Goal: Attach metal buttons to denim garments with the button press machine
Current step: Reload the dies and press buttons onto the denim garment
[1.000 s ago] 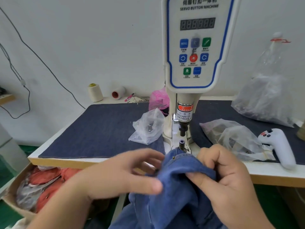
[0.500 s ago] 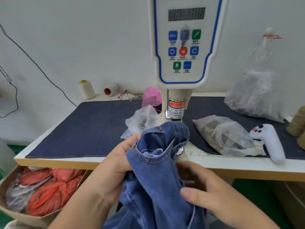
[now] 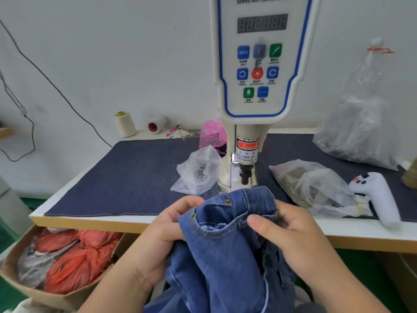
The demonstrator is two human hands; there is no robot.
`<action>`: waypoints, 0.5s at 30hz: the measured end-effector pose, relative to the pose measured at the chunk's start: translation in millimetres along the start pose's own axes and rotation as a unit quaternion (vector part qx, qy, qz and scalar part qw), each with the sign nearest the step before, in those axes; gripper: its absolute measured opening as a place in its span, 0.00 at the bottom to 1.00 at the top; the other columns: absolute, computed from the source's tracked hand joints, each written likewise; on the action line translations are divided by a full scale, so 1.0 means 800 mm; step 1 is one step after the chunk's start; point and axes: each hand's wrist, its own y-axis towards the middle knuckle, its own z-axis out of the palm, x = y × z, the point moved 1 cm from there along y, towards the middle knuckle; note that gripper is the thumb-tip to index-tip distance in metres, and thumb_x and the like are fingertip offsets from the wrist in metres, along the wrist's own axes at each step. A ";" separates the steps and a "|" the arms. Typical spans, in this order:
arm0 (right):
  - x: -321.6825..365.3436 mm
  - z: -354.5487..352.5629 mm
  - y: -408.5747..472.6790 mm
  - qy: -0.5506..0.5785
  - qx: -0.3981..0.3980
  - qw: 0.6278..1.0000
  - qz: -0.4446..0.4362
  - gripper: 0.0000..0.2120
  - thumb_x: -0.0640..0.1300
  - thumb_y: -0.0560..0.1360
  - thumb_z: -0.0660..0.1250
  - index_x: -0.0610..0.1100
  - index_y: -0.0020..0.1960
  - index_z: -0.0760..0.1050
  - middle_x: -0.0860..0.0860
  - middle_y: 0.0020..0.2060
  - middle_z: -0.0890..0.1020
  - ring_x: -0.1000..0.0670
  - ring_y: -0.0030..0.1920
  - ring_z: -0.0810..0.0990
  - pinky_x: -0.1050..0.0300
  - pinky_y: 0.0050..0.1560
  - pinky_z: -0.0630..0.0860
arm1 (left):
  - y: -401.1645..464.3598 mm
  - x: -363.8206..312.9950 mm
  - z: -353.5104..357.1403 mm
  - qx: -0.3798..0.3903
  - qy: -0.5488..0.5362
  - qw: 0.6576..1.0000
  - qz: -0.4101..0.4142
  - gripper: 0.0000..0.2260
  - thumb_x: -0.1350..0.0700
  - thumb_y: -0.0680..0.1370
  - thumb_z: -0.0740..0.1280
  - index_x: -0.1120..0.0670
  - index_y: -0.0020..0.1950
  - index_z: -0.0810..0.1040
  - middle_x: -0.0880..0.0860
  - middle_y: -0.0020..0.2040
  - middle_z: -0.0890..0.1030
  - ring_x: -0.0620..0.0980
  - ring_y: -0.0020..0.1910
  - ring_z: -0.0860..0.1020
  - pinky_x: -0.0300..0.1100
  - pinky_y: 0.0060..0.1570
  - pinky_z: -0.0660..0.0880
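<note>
While both hands held the denim garment [image 3: 222,245] at the table's [image 3: 94,219] front edge, its bunched top sat right in front of the button press machine [image 3: 259,86], hiding the lower die; only the upper punch [image 3: 245,175] showed, w/ the cloth just below it. Left hand [image 3: 162,236] gripped the folded seam from the left, fingers curled over the edge. Right hand [image 3: 291,231] pinched the cloth from the right, thumb on top. Two small metal rivets [image 3: 228,201] showed along the seam.

Around: a crumpled clear bag [image 3: 198,171] just left of the machine base, a pink bag [image 3: 212,133] behind it, a second clear bag [image 3: 316,188] to the right, then a white handheld controller [image 3: 379,197] near the table edge. A big clear sack [image 3: 361,129] stood at the back right. Back left: a cream thread cone [image 3: 124,124], a spool w/ red core [image 3: 156,124], a pink pen [image 3: 172,130]. A dark denim mat [image 3: 126,177] covered the tabletop. Below left, a cardboard box [image 3: 29,288] w/ red bags [image 3: 76,263].

Vs. half a sec earlier: the right hand had come up from lower on the cloth to pinch the top edge, and the garment top sat lower, so the punch was uncovered.
</note>
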 end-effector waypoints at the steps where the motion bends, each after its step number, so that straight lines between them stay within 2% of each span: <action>1: -0.004 -0.003 -0.002 -0.011 -0.035 0.999 -0.004 0.10 0.55 0.70 0.75 0.54 0.49 0.84 0.54 0.50 0.84 0.51 0.52 0.83 0.46 0.55 0.79 | 0.004 0.001 -0.004 -0.028 0.032 0.999 0.008 0.18 0.68 0.58 0.74 0.59 0.46 0.80 0.59 0.39 0.78 0.53 0.35 0.78 0.42 0.35 0.77; 4: -0.012 -0.008 -0.010 -0.020 -0.101 0.994 -0.029 0.12 0.56 0.67 0.69 0.55 0.47 0.84 0.60 0.53 0.78 0.55 0.56 0.79 0.51 0.59 0.74 | 0.010 0.001 -0.009 -0.084 0.200 0.975 0.040 0.14 0.67 0.61 0.73 0.53 0.41 0.80 0.54 0.36 0.77 0.48 0.34 0.74 0.37 0.32 0.74; 6: -0.013 -0.009 -0.014 0.016 -0.079 0.996 -0.039 0.11 0.53 0.70 0.69 0.50 0.49 0.84 0.54 0.51 0.82 0.47 0.54 0.82 0.46 0.57 0.77 | 0.013 0.000 -0.016 -0.073 0.305 0.948 0.060 0.15 0.65 0.64 0.73 0.49 0.46 0.81 0.53 0.41 0.80 0.47 0.39 0.77 0.37 0.37 0.75; 7: -0.012 -0.011 -0.015 0.038 -0.054 0.997 -0.035 0.11 0.51 0.71 0.69 0.48 0.50 0.84 0.49 0.49 0.85 0.44 0.53 0.83 0.45 0.56 0.79 | 0.015 -0.004 -0.018 -0.025 0.332 0.942 0.049 0.18 0.64 0.66 0.74 0.47 0.51 0.80 0.54 0.46 0.81 0.48 0.44 0.78 0.38 0.42 0.76; 9: -0.006 -0.017 -0.015 0.057 0.003 0.998 -0.014 0.11 0.50 0.72 0.72 0.49 0.53 0.84 0.48 0.51 0.85 0.44 0.54 0.83 0.54 0.54 0.80 | 0.013 -0.013 -0.018 0.163 0.282 0.945 -0.024 0.29 0.63 0.67 0.75 0.52 0.66 0.74 0.63 0.58 0.77 0.55 0.55 0.77 0.46 0.52 0.76; 10: -0.001 -0.020 -0.014 0.052 0.034 0.998 -0.006 0.11 0.50 0.72 0.73 0.51 0.54 0.83 0.52 0.54 0.84 0.47 0.55 0.83 0.58 0.54 0.79 | 0.009 -0.017 -0.020 0.268 0.206 0.939 -0.065 0.33 0.60 0.68 0.76 0.58 0.71 0.68 0.66 0.60 0.74 0.58 0.57 0.76 0.49 0.54 0.75; 11: 0.004 -0.021 -0.014 0.034 0.060 0.998 -0.010 0.10 0.50 0.72 0.72 0.51 0.54 0.83 0.56 0.58 0.81 0.50 0.56 0.82 0.60 0.55 0.77 | 0.006 -0.022 -0.020 0.337 0.123 0.928 -0.098 0.36 0.56 0.70 0.76 0.61 0.73 0.64 0.66 0.58 0.74 0.58 0.54 0.77 0.48 0.51 0.75; 12: 0.009 -0.022 -0.013 0.014 0.076 0.997 -0.020 0.10 0.50 0.72 0.70 0.51 0.52 0.83 0.59 0.58 0.78 0.51 0.56 0.80 0.60 0.56 0.76 | 0.003 -0.025 -0.017 0.360 0.058 0.925 -0.110 0.35 0.52 0.73 0.75 0.63 0.73 0.63 0.63 0.55 0.76 0.55 0.50 0.79 0.44 0.47 0.76; 13: 0.015 -0.020 -0.013 -0.004 0.087 0.996 -0.032 0.11 0.53 0.71 0.69 0.50 0.51 0.83 0.59 0.56 0.77 0.49 0.54 0.79 0.59 0.56 0.74 | 0.003 -0.025 -0.014 0.342 0.031 0.932 -0.116 0.32 0.49 0.75 0.73 0.62 0.72 0.64 0.61 0.52 0.78 0.52 0.45 0.81 0.42 0.43 0.77; 14: 0.021 -0.018 -0.012 -0.013 0.093 0.995 -0.045 0.12 0.54 0.71 0.68 0.49 0.50 0.83 0.58 0.53 0.77 0.47 0.52 0.78 0.58 0.54 0.73 | 0.008 -0.020 -0.011 0.302 0.044 0.945 -0.115 0.30 0.47 0.75 0.72 0.61 0.71 0.68 0.59 0.50 0.80 0.52 0.43 0.81 0.42 0.42 0.77; 15: 0.026 -0.015 -0.011 -0.014 0.098 0.993 -0.058 0.12 0.53 0.72 0.68 0.49 0.50 0.82 0.55 0.50 0.77 0.46 0.49 0.78 0.57 0.53 0.72 | 0.014 -0.015 -0.008 0.240 0.094 0.962 -0.093 0.30 0.44 0.73 0.74 0.59 0.69 0.72 0.58 0.50 0.80 0.54 0.45 0.80 0.46 0.47 0.77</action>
